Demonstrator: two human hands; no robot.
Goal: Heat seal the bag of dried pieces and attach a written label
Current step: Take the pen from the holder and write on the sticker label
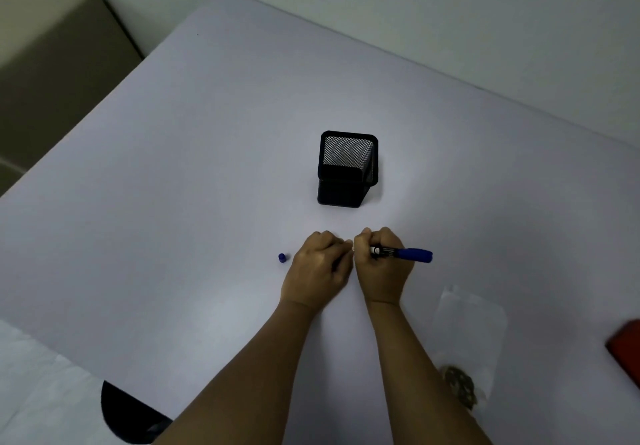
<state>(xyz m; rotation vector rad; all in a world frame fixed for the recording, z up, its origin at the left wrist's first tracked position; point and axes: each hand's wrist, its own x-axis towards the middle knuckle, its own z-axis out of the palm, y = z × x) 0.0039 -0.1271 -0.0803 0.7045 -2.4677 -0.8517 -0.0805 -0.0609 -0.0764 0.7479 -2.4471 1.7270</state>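
Label-writing seems in hand: the right hand grips a blue marker pen, touching the curled left hand, whose hold I cannot tell; next needs a steady label, hidden here, for the clear plastic bag of dried pieces beside the right forearm.

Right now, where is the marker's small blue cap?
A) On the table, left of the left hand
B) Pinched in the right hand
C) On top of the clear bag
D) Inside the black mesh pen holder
A: the blue cap lies on the table just left of the left hand, apart from it, while the right hand grips the marker.
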